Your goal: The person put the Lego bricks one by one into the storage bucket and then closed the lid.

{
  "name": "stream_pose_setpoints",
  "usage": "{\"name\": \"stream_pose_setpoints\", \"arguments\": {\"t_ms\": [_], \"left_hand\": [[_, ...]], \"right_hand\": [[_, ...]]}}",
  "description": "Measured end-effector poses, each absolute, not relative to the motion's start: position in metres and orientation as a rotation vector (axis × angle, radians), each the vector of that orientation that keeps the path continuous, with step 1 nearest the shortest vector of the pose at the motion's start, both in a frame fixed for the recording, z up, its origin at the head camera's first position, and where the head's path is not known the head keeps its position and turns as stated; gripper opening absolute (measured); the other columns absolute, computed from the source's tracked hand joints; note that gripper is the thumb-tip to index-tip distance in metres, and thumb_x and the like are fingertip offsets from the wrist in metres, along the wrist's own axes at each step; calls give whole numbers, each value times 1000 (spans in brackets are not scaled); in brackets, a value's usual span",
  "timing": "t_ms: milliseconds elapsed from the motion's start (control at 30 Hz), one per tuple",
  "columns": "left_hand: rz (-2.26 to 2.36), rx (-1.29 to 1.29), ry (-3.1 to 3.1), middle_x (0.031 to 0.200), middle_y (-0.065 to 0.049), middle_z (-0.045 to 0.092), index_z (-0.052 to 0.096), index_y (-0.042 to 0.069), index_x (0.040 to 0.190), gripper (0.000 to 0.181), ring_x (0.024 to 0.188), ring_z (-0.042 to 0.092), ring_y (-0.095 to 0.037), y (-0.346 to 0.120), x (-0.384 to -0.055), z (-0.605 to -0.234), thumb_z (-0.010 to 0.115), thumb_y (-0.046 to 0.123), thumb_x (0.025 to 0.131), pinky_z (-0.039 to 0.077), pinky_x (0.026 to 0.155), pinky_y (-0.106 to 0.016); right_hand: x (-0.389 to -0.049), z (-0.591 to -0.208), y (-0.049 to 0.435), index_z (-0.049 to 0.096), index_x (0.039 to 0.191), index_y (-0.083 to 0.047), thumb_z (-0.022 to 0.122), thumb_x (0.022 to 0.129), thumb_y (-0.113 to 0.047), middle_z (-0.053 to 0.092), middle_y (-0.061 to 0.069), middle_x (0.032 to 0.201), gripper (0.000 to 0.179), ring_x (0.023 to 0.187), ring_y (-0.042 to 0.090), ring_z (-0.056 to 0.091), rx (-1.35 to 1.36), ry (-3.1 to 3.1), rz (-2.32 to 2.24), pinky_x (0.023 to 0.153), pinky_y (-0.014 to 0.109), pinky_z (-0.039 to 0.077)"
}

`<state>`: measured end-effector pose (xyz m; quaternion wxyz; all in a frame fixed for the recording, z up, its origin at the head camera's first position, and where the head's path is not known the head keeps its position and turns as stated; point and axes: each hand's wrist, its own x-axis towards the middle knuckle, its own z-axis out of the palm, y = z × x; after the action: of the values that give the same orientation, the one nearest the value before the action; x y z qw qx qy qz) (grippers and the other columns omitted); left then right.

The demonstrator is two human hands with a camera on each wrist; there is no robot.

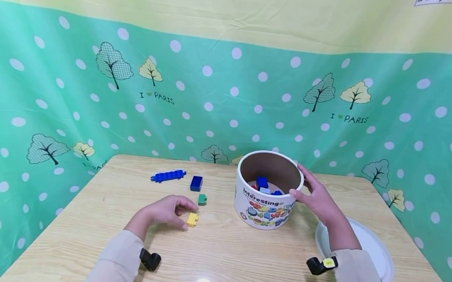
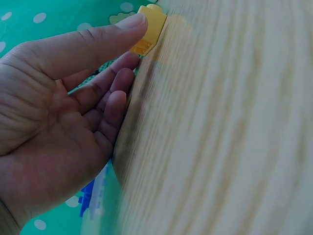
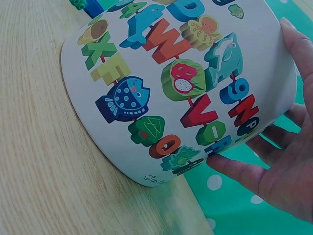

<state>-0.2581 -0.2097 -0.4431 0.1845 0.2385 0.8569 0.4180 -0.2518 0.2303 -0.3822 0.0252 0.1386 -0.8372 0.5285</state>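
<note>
On the table, my left hand (image 1: 166, 211) has its thumb and index finger about a small yellow toy brick (image 1: 192, 219). In the left wrist view the thumb tip lies over this brick (image 2: 152, 23), and the index fingertip is hidden. Just beyond it sits a green brick (image 1: 202, 200), with a dark blue brick (image 1: 196, 183) and a long blue studded piece (image 1: 168, 176) farther back. My right hand (image 1: 317, 197) holds the upper right side of a white printed bucket (image 1: 264, 210), fingers and thumb spread along its wall. Blue, white and red pieces (image 1: 262, 183) lie inside the bucket.
A round white lid (image 1: 376, 254) lies flat on the wooden table (image 1: 240, 266), partly under my right forearm. Behind the table's back edge hangs a green dotted curtain (image 1: 229, 101).
</note>
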Motion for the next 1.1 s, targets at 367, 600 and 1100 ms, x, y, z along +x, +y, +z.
{"name": "stream_pose_setpoints", "arguments": {"t_ms": [367,600,1100], "left_hand": [[1208,701,2389,103,2,60,65,17,101,41,94,53,-16,-205,-259,-446,80,16,63,45,85,-33],[1270,726,2374,97,0,61,65,15,102,38,87,55,-19,-205,-258,-444,77,13,66,48,75,-28],[1486,690,2378,104,-3,60,62,9,108,42,92,55,-22,-198,-252,-412,76,14,69,49,78,-30]], "right_hand": [[-254,-385,232,17,140,-36,64,81,-31,19,4,144,75,129,33,19,415,-2586,1625,87,53,39],[-253,-385,232,16,140,-38,64,81,-33,16,3,146,76,130,34,16,392,-2603,1628,90,57,34],[-233,-362,219,13,143,-21,63,82,-29,14,11,145,79,129,38,15,406,-2611,1631,90,56,35]]}}
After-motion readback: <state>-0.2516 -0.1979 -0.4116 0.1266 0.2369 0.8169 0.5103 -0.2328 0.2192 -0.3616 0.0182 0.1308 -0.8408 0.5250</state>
